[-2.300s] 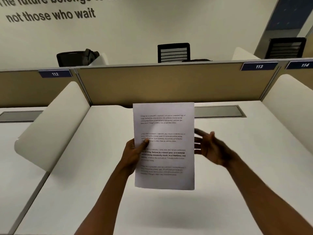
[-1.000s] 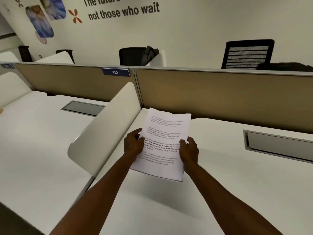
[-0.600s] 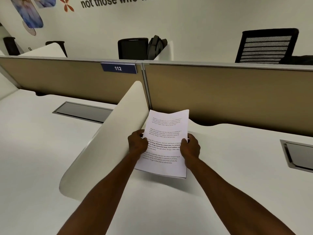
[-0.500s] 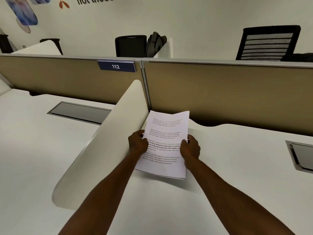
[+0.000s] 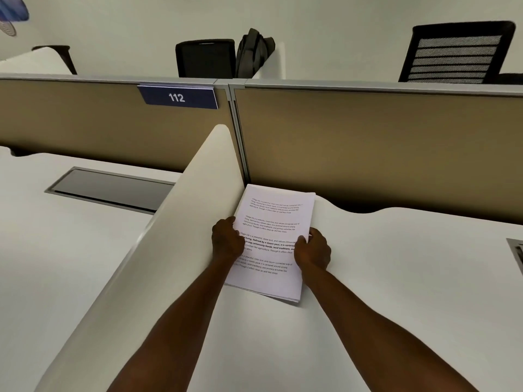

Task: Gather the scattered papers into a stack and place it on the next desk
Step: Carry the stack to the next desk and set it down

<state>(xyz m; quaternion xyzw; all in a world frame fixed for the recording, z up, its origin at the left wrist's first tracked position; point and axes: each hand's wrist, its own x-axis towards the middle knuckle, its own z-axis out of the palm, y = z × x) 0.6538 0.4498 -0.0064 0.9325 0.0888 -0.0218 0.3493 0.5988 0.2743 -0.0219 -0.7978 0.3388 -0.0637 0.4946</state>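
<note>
A stack of white printed papers is held just above the white desk on my right, close to the curved white divider. My left hand grips the stack's left edge, thumb on top. On the right edge, my right hand holds it the same way. The stack's near edge hovers slightly over the desk and casts a shadow. Beyond the divider lies the neighbouring desk, marked by a blue sign reading 112.
Tan partition panels close off the back of both desks. A grey cable tray lid is set into the left desk. Another lid shows at the right edge. Behind the partitions stand black chairs and a backpack.
The stack went from upright in my left hand alone to a two-handed hold, tilted flatter and lowered toward the desk. My view has swung left toward the divider and desk 112.
</note>
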